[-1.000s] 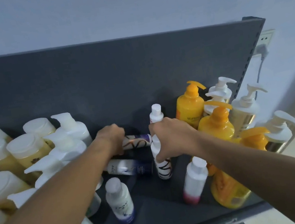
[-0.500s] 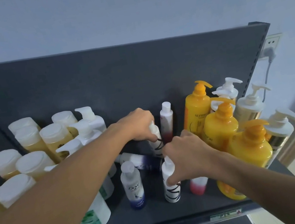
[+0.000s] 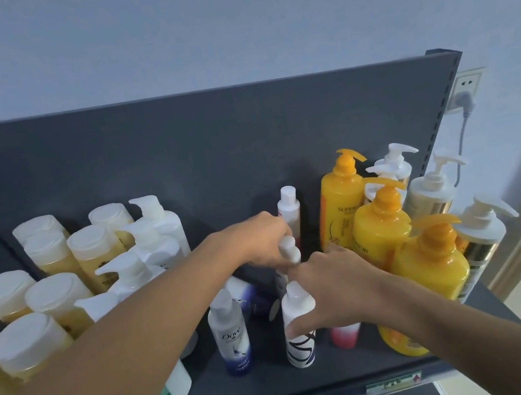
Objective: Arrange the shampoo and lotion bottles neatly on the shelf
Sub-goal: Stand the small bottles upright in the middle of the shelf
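Note:
On the dark grey shelf [image 3: 273, 393], my left hand [image 3: 256, 241] grips a small white bottle [image 3: 288, 250] by its upper part, holding it upright mid-shelf. My right hand [image 3: 334, 288] rests around the neck and shoulder of a white bottle with black stripes [image 3: 301, 347] standing near the front. A Dove bottle [image 3: 231, 338] stands to its left. A white bottle with a red base [image 3: 345, 335] stands partly hidden under my right hand. Another white-and-red bottle [image 3: 289, 208] stands at the back. A blue-and-white bottle [image 3: 252, 294] lies on its side behind the Dove bottle.
Several amber bottles with white caps [image 3: 57, 296] and white pump bottles [image 3: 151, 237] crowd the left. Yellow pump bottles [image 3: 380, 232] and white-gold pump bottles [image 3: 432, 191] fill the right. A wall socket with a plug [image 3: 464, 95] sits right of the shelf's back panel [image 3: 174, 150].
My left hand has lifted the small white bottle upright and brought it toward my right hand. My right hand has set the striped bottle standing at the front. The view has shifted left.

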`<state>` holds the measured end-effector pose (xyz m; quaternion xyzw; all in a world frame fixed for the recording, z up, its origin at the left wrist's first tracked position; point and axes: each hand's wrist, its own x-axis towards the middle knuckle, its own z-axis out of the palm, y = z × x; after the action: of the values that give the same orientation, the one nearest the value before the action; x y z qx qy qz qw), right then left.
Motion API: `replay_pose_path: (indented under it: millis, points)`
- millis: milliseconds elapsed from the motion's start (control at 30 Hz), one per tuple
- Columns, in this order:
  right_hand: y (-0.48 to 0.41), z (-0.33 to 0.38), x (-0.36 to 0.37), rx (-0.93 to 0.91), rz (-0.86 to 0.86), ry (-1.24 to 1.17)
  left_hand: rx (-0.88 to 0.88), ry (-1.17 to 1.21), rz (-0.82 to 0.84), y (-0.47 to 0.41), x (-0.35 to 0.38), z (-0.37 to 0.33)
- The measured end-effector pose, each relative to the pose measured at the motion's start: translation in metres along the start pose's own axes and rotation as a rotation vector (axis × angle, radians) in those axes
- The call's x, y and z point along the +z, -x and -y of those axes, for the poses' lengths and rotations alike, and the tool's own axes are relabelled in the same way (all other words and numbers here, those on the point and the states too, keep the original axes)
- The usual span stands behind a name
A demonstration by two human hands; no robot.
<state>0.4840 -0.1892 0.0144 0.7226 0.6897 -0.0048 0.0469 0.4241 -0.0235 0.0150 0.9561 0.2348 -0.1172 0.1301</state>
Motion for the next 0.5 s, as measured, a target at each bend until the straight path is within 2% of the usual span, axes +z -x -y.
replay_pose_path:
  millis: [133, 267, 367, 500]
  points:
    - [-0.008, -0.015, -0.03, 0.046, 0.013, -0.171, 0.026, -0.032, 0.006, 0.002, -0.005, 0.009]
    - [-0.031, -0.042, -0.056, 0.175, -0.107, -0.235, -0.037, -0.175, -0.028, 0.006, -0.006, 0.038]
    - [-0.061, -0.063, -0.057, 0.274, -0.23, -0.176, -0.113, -0.425, 0.022, 0.014, -0.003, 0.051]
    - [-0.102, -0.078, -0.043, 0.27, -0.212, -0.027, -0.108, -0.666, 0.164, 0.013, 0.011, 0.059]
